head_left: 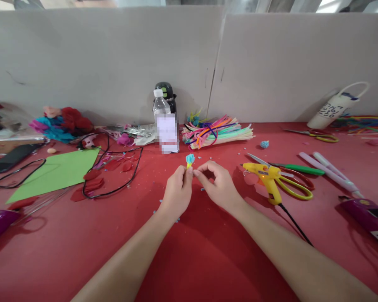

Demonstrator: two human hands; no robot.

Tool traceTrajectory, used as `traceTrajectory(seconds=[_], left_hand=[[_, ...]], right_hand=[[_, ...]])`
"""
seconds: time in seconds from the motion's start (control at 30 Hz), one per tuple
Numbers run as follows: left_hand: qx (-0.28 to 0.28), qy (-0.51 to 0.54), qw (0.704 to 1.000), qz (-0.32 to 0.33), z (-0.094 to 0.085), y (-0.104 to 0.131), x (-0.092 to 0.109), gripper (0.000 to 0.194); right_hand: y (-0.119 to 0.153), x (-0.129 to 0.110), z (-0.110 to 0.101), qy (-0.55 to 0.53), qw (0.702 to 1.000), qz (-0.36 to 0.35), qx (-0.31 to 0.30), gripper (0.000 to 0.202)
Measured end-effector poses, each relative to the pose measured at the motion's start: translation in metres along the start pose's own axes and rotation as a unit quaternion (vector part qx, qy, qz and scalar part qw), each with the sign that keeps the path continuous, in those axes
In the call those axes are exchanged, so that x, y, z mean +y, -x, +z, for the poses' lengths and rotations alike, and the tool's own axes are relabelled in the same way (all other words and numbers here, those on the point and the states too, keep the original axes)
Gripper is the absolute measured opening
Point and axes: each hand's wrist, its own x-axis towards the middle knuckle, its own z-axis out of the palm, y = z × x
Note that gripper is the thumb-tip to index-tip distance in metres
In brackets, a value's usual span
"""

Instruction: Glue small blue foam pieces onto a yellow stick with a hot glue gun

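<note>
A small pipe-cleaner flower with a fuzzy light-blue head and a yellow base stands upright between my hands. My left hand pinches its yellow part between thumb and forefinger. Close beside it on the right, my right hand has thumb and forefinger brought together at the flower's lower end; what they grip there, if anything, is too small to make out. Little blue snippets lie on the red table around and below my hands.
To the right lie a yellow glue gun, yellow-handled scissors and a green-handled tool. Pipe cleaners are bundled behind my hands, near a phone and a bottle. Green paper and a black cable lie left.
</note>
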Motion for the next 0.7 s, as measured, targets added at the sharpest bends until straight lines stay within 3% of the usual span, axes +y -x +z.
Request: traceTrajectory(seconds=[0.3, 0.5, 0.7], left_hand=[[-0.004, 0.007, 1.0, 0.001, 0.001, -0.004, -0.007, 0.037], [-0.033, 0.055, 0.998, -0.029, -0.009, -0.007, -0.005, 0.035], [-0.06, 0.051, 0.997, -0.016, -0.011, -0.006, -0.001, 0.031]], right_hand=[[0.0, 0.009, 0.001, 0.026, 0.999, -0.043, 0.012, 0.017], [-0.007, 0.009, -0.008, -0.012, 0.998, -0.062, 0.014, 0.015], [-0.008, 0.005, -0.012, -0.027, 0.997, -0.063, 0.025, 0.011]])
